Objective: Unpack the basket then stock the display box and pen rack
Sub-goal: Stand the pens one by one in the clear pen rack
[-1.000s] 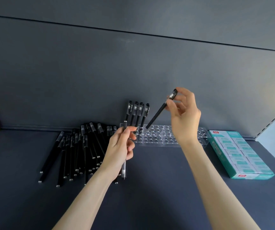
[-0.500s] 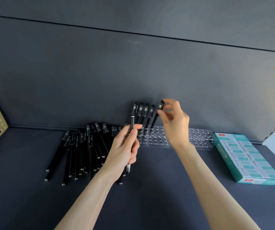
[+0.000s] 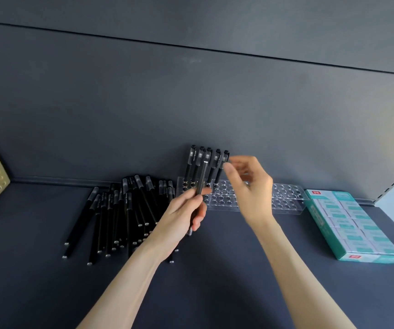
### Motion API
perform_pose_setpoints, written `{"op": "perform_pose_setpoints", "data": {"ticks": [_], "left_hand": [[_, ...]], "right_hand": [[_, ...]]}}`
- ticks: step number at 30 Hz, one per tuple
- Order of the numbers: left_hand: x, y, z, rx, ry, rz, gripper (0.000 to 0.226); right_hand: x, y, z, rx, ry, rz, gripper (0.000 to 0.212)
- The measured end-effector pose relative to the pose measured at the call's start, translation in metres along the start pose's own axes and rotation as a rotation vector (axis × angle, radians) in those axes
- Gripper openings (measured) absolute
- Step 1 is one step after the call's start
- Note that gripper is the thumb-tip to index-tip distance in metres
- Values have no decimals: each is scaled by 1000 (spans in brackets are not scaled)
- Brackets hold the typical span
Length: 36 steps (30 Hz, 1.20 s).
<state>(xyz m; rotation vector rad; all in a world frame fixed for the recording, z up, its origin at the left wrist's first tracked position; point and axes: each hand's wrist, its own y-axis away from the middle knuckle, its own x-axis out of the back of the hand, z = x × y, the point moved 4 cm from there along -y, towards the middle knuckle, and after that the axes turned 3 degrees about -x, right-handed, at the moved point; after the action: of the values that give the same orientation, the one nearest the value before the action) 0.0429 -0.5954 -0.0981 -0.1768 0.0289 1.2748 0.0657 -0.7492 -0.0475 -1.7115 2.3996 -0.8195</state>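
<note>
While the left hand (image 3: 181,217) pinches one black pen (image 3: 202,178) near its middle, cap up, the right hand (image 3: 250,188) hangs just beside it, fingers loose and spread, holding nothing. The pen looks light, stiff and a bit smooth, so the middle seems a good place to hold. It is right in front of the clear pen rack (image 3: 286,197), where five pens (image 3: 192,162) stand. More pens (image 3: 124,210) lie piled left; a green display box (image 3: 352,224) lies right.
</note>
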Motion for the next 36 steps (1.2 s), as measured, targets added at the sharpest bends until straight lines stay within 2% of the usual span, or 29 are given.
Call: {"op": "perform_pose_setpoints", "data": {"ticks": [2,4,9,12,14,16,19,22,26,30,33,36], "left_hand": [[-3,2,0,-17,-107,-19,26],[-7,3,1,-45,-157,-27,22],[-3,2,3,-12,-51,55,16],[10,2,6,-64,45,254,12],[20,2,10,-117,127,383,13],[26,2,12,-149,160,416,13],[23,2,13,-160,140,355,11],[16,4,15,-158,122,276,21],[8,6,15,-131,9,191,27],[0,7,14,-94,-91,128,10],[-1,6,12,-68,-91,117,8],[3,4,11,-82,-164,153,8]], "right_hand": [[-6,6,-2,-100,-120,-181,15],[-9,10,-5,-120,-165,-278,20],[4,7,-5,-175,-370,-137,16],[17,7,0,-242,-407,-115,24],[21,10,3,-262,-330,-226,27],[17,17,6,-292,-233,-406,27],[6,31,9,-332,-148,-611,25],[-3,37,7,-313,-95,-712,23],[-1,33,3,-342,-240,-620,14],[5,27,-3,-313,-377,-478,18],[6,25,-4,-300,-392,-417,15],[14,19,1,-299,-437,-231,8]]}}
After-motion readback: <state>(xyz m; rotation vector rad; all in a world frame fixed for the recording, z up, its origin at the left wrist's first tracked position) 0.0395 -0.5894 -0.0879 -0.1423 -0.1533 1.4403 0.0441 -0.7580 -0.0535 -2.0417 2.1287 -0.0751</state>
